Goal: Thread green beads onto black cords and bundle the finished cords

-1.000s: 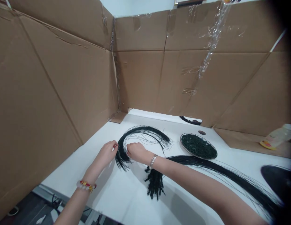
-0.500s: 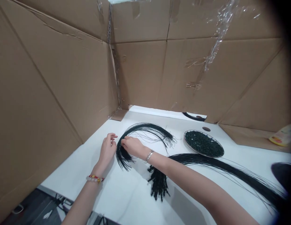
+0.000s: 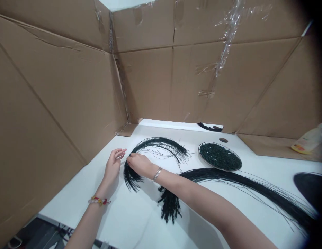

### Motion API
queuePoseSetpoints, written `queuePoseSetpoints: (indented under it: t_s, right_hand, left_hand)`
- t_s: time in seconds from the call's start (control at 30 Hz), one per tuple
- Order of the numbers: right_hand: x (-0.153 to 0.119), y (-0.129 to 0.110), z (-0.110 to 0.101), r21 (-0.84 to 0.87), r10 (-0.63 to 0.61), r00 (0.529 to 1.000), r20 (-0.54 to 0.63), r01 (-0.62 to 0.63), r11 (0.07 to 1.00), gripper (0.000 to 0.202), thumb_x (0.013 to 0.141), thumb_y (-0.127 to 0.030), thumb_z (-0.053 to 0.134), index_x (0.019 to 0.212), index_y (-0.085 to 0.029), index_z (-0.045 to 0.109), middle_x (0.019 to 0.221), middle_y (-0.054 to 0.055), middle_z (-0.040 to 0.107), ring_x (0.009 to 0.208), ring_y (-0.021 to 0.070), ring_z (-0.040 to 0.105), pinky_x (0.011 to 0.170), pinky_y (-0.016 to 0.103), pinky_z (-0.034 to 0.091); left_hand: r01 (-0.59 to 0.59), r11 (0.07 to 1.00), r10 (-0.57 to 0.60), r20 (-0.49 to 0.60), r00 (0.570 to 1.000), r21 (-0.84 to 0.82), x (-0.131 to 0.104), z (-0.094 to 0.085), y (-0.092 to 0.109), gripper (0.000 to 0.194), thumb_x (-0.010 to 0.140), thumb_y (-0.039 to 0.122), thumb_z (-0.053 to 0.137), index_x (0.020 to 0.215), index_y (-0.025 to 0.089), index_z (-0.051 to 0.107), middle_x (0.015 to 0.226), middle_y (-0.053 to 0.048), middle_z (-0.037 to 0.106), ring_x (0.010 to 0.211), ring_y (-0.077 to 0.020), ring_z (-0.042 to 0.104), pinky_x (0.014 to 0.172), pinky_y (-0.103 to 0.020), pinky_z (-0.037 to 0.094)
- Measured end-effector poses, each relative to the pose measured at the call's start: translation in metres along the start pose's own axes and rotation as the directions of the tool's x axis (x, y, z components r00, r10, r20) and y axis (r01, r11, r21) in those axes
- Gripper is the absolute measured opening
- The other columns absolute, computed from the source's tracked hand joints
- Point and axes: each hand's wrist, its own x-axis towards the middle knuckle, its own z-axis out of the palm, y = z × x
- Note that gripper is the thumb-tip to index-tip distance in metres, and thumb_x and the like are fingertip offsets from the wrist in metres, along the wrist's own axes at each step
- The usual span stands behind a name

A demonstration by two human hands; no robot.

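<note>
A curved bundle of thin dark strands (image 3: pixel 161 141) lies on the white table (image 3: pixel 130 221). My right hand (image 3: pixel 137 164) is closed at the left bend of this bundle, its fingertips pinched on the strands; how many they hold is too small to tell. Just left of the bundle, my left hand (image 3: pixel 114 163) has its fingers apart and holds nothing. Below my right forearm sits a cluster of knobbly dark ends (image 3: pixel 170 205). A second, longer dark bundle (image 3: pixel 244 181) runs from behind the forearm to the lower right.
An oval plate (image 3: pixel 241 165) full of small dark green pieces stands right of the bundles. Cardboard walls (image 3: pixel 148 83) rise at the left and back. At the right are a bottle with a yellow base (image 3: pixel 307 141) and a dark round object (image 3: pixel 309 188).
The whole view has shifted, so things appear slightly further left. My left hand's fingers are more spread out. My right hand remains at the bend of the bundle.
</note>
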Motion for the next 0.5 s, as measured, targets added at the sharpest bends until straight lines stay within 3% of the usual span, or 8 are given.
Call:
queuePoseSetpoints:
  t_s: [0.13, 0.27, 0.5]
  right_hand:
    - [-0.006, -0.005, -0.004, 0.109, 0.015, 0.996, -0.087, -0.005, 0.994, 0.027, 0.101, -0.031, 0.064, 0.123, -0.015, 0.064, 0.124, 0.010, 0.065, 0.107, 0.0233, 0.067, 0.090, 0.044, 0.059]
    - [-0.009, -0.003, -0.008, 0.290, 0.071, 0.984, -0.163, -0.021, 0.957, 0.026, 0.101, -0.031, 0.063, 0.122, -0.015, 0.065, 0.125, 0.010, 0.065, 0.107, 0.0232, 0.067, 0.091, 0.044, 0.058]
    - [0.004, 0.010, -0.020, 0.647, 0.115, 0.987, -0.112, -0.016, 0.762, 0.026, 0.101, -0.033, 0.063, 0.118, -0.014, 0.065, 0.113, 0.008, 0.069, 0.096, 0.0204, 0.069, 0.084, 0.039, 0.060]
  left_hand:
    - [-0.012, 1.000, 0.013, 0.023, 1.000, -0.013, 0.002, 0.000, -0.005, 0.036, 0.099, 0.037, 0.063, 0.130, 0.017, 0.062, 0.132, -0.012, 0.065, 0.118, -0.0291, 0.064, 0.101, -0.054, 0.052]
    - [-0.039, 0.999, 0.039, 0.117, 0.992, -0.001, 0.000, 0.003, -0.007, 0.036, 0.098, 0.035, 0.065, 0.129, 0.018, 0.062, 0.133, -0.012, 0.064, 0.120, -0.0294, 0.063, 0.102, -0.054, 0.052]
    - [-0.117, 0.980, 0.069, 0.277, 0.958, 0.162, -0.006, 0.009, -0.007, 0.035, 0.099, 0.035, 0.065, 0.128, 0.017, 0.063, 0.131, -0.011, 0.066, 0.116, -0.0285, 0.065, 0.099, -0.053, 0.054]
